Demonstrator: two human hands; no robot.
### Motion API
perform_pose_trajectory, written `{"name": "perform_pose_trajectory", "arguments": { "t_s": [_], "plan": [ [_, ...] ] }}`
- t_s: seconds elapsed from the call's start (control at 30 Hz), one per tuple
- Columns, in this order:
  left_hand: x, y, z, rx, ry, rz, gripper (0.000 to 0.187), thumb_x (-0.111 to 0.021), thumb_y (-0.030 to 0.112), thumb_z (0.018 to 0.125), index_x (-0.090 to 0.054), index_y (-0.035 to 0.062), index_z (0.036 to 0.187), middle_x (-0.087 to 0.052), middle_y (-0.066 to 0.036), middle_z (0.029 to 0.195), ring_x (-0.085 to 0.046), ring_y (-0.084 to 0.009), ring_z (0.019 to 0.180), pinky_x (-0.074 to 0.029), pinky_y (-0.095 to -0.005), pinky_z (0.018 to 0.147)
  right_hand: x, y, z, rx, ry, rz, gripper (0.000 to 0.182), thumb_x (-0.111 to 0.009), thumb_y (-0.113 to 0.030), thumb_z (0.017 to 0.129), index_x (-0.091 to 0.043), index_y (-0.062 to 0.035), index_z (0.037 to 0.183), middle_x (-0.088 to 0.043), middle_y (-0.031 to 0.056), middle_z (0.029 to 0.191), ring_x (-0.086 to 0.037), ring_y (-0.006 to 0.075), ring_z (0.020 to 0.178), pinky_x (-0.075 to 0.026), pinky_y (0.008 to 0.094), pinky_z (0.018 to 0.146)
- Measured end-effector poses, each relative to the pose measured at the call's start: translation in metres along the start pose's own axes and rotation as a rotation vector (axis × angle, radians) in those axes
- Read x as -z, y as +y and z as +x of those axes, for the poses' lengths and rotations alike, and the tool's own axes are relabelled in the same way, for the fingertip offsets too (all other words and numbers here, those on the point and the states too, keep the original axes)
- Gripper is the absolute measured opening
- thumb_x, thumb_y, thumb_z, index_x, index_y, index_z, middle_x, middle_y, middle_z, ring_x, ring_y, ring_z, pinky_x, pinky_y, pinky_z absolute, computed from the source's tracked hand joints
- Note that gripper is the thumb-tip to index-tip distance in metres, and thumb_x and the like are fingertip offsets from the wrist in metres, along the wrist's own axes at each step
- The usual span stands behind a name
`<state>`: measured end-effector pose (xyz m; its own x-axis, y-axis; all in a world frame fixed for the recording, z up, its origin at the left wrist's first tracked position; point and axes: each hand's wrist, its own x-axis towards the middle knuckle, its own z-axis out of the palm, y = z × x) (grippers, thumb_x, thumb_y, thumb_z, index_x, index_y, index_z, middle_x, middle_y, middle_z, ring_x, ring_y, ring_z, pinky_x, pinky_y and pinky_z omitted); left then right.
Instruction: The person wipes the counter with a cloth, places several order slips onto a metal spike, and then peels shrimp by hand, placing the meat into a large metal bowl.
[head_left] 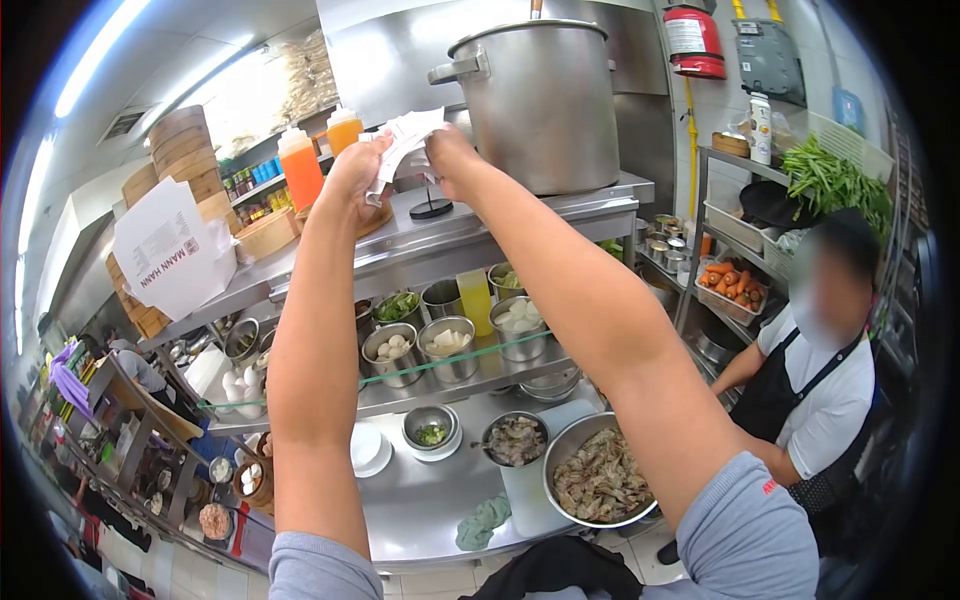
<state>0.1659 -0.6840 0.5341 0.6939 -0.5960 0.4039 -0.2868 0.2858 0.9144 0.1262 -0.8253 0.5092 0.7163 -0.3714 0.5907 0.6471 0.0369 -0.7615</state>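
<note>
Nearest, grey sleeves (322,565) and bare forearms (318,340), stretched up over the smooth steel bench (405,515); best, by judgement, to lean in well clear of the wide, round bowl (549,485) of ridged, grey-brown prawns (602,475) below the right elbow. Left of that bowl, a crumpled green cloth (484,522), soft and matt against glossy metal. Farther in, on the lower shelf (480,385), cylindrical steel tins with pale rounded balls (391,347) and white chunks (447,342).

Beyond and above, at the upper shelf (380,255), a bunch of thin white paper slips (408,140), curled and fanned at the edges, up between the two hands. Grip of the left hand (360,175) closed on the left edge; grip of the right hand (453,158) closed at the right end, fingertips partly hidden. Advisable: pinch firmly but flat, square the loose edges, avoid tearing, and mind the thin stem above the black round base (431,209) just below.

Behind, a tall brushed-metal stockpot (540,110), broad-rimmed, side-handled; to the left, squeeze bottles (301,172) of translucent plastic, orange inside, and stacked, woven-looking round steamers (185,150).
</note>
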Motion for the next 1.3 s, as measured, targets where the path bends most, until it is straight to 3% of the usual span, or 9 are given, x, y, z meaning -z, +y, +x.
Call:
{"name": "perform_pose_trajectory", "arguments": {
  "t_s": [0.37,0.6,0.7,0.83,0.93,1.0,1.1,1.27,1.3],
  "plan": [
    [-0.011,-0.022,0.000,-0.005,0.033,0.019,0.027,-0.057,0.034,0.099,-0.059,0.0108,0.087,-0.054,-0.001,0.059,-0.044,-0.0113,0.038,-0.033,-0.0267,0.030,-0.005,0.002,-0.011,-0.002,0.042,0.039,0.020,-0.048,-0.026,0.099,-0.062,-0.0153,0.107,-0.067,0.0019,0.094,-0.060,0.0139,0.076,-0.044,0.0315,0.060],
    [-0.012,-0.026,-0.003,0.014,0.008,0.003,0.026,-0.056,0.035,0.100,-0.061,0.0135,0.088,-0.054,0.000,0.059,-0.041,-0.0099,0.038,-0.029,-0.0261,0.032,-0.004,0.012,-0.008,0.040,0.061,-0.022,0.009,-0.051,-0.013,0.097,-0.056,-0.0075,0.103,-0.063,0.0069,0.092,-0.058,0.0150,0.071,-0.045,0.0351,0.053],
    [-0.013,-0.016,-0.008,0.033,-0.014,-0.014,0.026,-0.055,0.034,0.101,-0.058,0.0136,0.085,-0.047,0.003,0.058,-0.036,-0.0083,0.039,-0.026,-0.0254,0.032,-0.004,0.014,-0.004,0.181,0.100,-0.144,0.015,-0.047,-0.015,0.098,-0.056,-0.0043,0.104,-0.064,0.0117,0.096,-0.062,0.0212,0.081,-0.049,0.0382,0.061],
    [-0.014,-0.007,-0.013,0.032,-0.032,-0.034,0.027,-0.056,0.033,0.100,-0.056,0.0152,0.079,-0.046,0.003,0.056,-0.036,-0.0076,0.039,-0.025,-0.0249,0.031,-0.005,0.019,0.002,0.174,0.238,-0.168,0.017,-0.047,-0.014,0.097,-0.055,-0.0012,0.105,-0.065,0.0156,0.099,-0.062,0.0240,0.088,-0.049,0.0408,0.075],
    [-0.017,-0.016,-0.013,0.076,-0.037,-0.014,0.024,-0.057,0.029,0.099,-0.056,0.0160,0.078,-0.045,0.004,0.055,-0.036,-0.0082,0.038,-0.027,-0.0249,0.031,-0.005,0.030,0.015,0.184,0.147,-0.105,0.018,-0.048,-0.013,0.098,-0.056,-0.0009,0.108,-0.065,0.0160,0.099,-0.063,0.0250,0.089,-0.049,0.0391,0.076],
    [-0.023,-0.012,-0.007,0.025,-0.045,-0.002,0.020,-0.057,0.025,0.097,-0.057,0.0166,0.079,-0.046,0.004,0.053,-0.038,-0.0088,0.037,-0.028,-0.0250,0.030,-0.002,0.026,0.020,0.206,0.206,-0.147,0.018,-0.048,-0.013,0.098,-0.056,-0.0019,0.109,-0.066,0.0152,0.099,-0.064,0.0257,0.090,-0.049,0.0390,0.076],
    [-0.027,-0.014,-0.019,0.062,-0.017,-0.101,0.020,-0.056,0.024,0.097,-0.057,0.0164,0.079,-0.049,0.003,0.055,-0.042,-0.0095,0.037,-0.029,-0.0257,0.029,-0.011,0.027,0.007,0.239,0.186,0.066,0.014,-0.049,-0.013,0.099,-0.057,-0.0130,0.111,-0.065,0.0015,0.095,-0.061,0.0127,0.076,-0.046,0.0301,0.056],
    [-0.033,-0.004,-0.009,0.026,0.015,-0.070,0.023,-0.053,0.025,0.099,-0.058,0.0152,0.079,-0.048,0.003,0.054,-0.040,-0.0093,0.036,-0.029,-0.0254,0.029,-0.013,0.010,0.003,0.261,0.151,0.166,0.015,-0.049,-0.016,0.099,-0.059,-0.0129,0.110,-0.066,0.0011,0.094,-0.060,0.0123,0.073,-0.042,0.0292,0.052],
    [-0.032,-0.014,-0.011,0.058,0.006,-0.038,0.025,-0.053,0.027,0.100,-0.058,0.0151,0.079,-0.047,0.003,0.053,-0.039,-0.0092,0.036,-0.028,-0.0256,0.029,-0.009,0.020,-0.007,0.220,0.164,0.120,0.017,-0.047,-0.017,0.101,-0.056,-0.0095,0.112,-0.064,0.0054,0.100,-0.060,0.0157,0.082,-0.046,0.0330,0.060]
  ]
}}
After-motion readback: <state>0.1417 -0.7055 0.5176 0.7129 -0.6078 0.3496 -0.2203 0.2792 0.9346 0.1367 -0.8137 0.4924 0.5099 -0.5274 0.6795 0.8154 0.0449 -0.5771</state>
